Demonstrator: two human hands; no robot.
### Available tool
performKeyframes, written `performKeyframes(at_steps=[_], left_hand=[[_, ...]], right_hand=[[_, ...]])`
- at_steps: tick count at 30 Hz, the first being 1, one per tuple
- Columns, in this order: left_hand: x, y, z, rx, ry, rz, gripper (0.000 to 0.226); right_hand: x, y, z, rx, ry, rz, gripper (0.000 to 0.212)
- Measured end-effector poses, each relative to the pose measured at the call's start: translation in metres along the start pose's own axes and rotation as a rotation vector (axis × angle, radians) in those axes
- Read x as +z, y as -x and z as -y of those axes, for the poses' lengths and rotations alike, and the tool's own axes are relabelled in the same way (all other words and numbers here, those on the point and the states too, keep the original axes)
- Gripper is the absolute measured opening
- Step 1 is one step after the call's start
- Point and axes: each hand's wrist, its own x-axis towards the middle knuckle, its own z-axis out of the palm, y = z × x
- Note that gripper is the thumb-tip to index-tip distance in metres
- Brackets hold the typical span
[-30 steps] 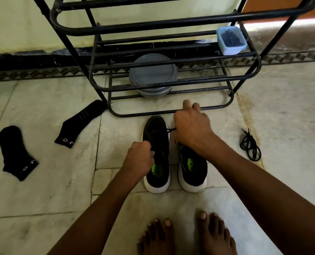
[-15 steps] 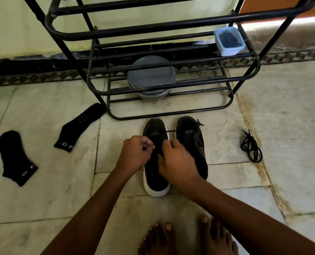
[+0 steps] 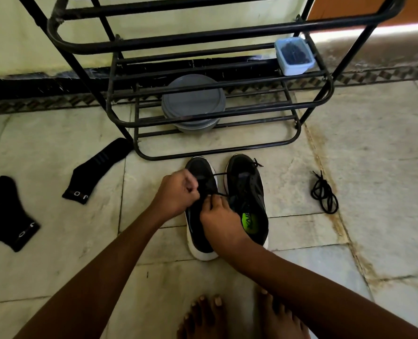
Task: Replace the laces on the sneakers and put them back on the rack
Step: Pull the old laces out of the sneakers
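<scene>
Two black sneakers with white soles stand side by side on the floor in front of the black metal rack (image 3: 215, 152). Over the left sneaker (image 3: 200, 172) my left hand (image 3: 177, 195) pinches its black lace (image 3: 219, 174) near the eyelets. My right hand (image 3: 221, 222) pinches the same lace just beside it, above the shoe's tongue. The right sneaker (image 3: 248, 192) shows a green insole and has a short lace end at its toe. A loose bundled black lace (image 3: 324, 193) lies on the floor to the right.
Two black socks (image 3: 98, 167) (image 3: 8, 212) lie on the tiles at left. On the rack sit a grey lidded container (image 3: 193, 99) and a small blue tub (image 3: 293, 56). My bare feet (image 3: 239, 316) are at the bottom edge.
My right hand came back from the right sneaker's toe to the left sneaker's lace. My left hand moved up the left sneaker towards its toe. The right sneaker's insole is uncovered now.
</scene>
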Motion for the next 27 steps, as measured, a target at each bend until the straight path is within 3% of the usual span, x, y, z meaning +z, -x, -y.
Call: performKeyframes(at_steps=[2, 5, 9, 13, 16, 21, 23, 25, 27], left_hand=[[-0.004, -0.004, 0.000, -0.141, 0.256, 0.065, 0.024], [-0.011, -0.007, 0.000, -0.326, 0.536, 0.161, 0.026], [-0.016, -0.003, 0.001, -0.360, 0.861, 0.060, 0.020], [-0.027, 0.002, 0.014, -0.280, 0.723, -0.146, 0.024], [-0.038, 0.004, 0.029, -0.292, 0.838, -0.250, 0.033], [-0.055, 0.012, 0.043, -0.144, 0.433, -0.262, 0.013], [-0.059, 0.015, 0.044, -0.111, 0.159, -0.265, 0.010], [-0.060, 0.019, 0.042, -0.085, -0.215, -0.239, 0.012], [-0.056, 0.019, 0.042, -0.103, -0.336, -0.165, 0.022]], right_hand=[[0.000, -0.001, 0.001, -0.030, -0.026, -0.055, 0.057], [-0.001, 0.000, 0.000, -0.018, -0.025, 0.008, 0.055], [-0.003, -0.002, -0.005, 0.014, -0.034, 0.040, 0.060], [-0.004, -0.002, -0.007, 0.009, -0.032, 0.069, 0.066], [-0.006, -0.001, -0.004, -0.005, -0.013, 0.086, 0.070], [-0.006, 0.001, -0.003, -0.020, -0.027, 0.080, 0.071], [-0.005, 0.001, -0.004, -0.034, -0.011, 0.073, 0.072], [-0.005, 0.000, -0.003, -0.044, -0.003, 0.081, 0.072], [-0.003, -0.004, -0.004, -0.050, -0.013, 0.078, 0.074]])
